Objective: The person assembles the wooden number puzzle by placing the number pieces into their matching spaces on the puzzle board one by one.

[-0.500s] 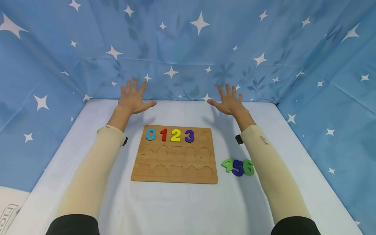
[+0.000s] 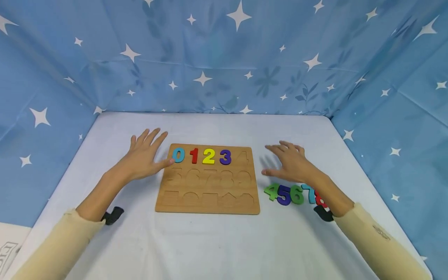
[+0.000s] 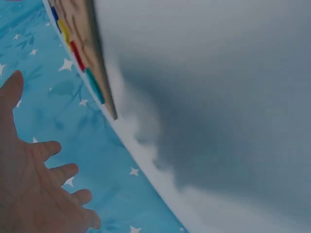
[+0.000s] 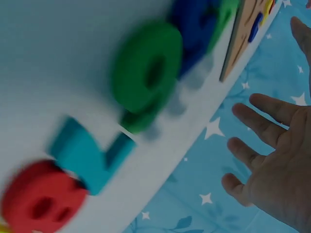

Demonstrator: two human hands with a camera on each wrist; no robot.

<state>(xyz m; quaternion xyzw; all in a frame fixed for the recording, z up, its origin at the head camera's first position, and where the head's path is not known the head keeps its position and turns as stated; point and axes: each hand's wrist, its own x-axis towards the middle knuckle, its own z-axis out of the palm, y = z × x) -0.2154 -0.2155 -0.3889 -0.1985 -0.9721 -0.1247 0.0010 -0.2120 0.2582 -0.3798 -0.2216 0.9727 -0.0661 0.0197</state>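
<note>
Basically, blue star-print curtain (image 2: 217, 46) fills the bkgd & both sides, w/ a white-covered table (image 2: 189, 245) in front of it. Next biggest is the wooden board (image 2: 199, 185), flat nr the middle of the table: top row has four number pcs set in, w/ a bare 4 outline at its R end; two rows of bare outlines below. Cream sleeves (image 2: 56, 247) come in from the bottom corners. L hand (image 2: 142, 157) is over the table by the board's L edge, fingers spread & fairly straight, wide open, holding nothing; its thumb tip overlaps the board edge in the head view, but the L wrist view has the hand apart from it. R hand (image 2: 288, 163) is off the board's R side, above the loose pcs, fingers apart & a bit bent, palm empty too. Black pc (image 2: 113, 215) under each wrist. Then the numbers: blue 0 (image 2: 182, 155), red 1 (image 2: 194, 156), yellow 2 (image 2: 209, 156), purple 3 (image 2: 225, 157) on the board, L to R; green 4 (image 2: 272, 190), dark-blue 5 (image 2: 284, 195), green 6 (image 2: 297, 194), light-blue 7 (image 2: 310, 193), red 8 (image 2: 320, 200) on the table just R of it, the 8 part-hidden by the R arm in the head view.
</note>
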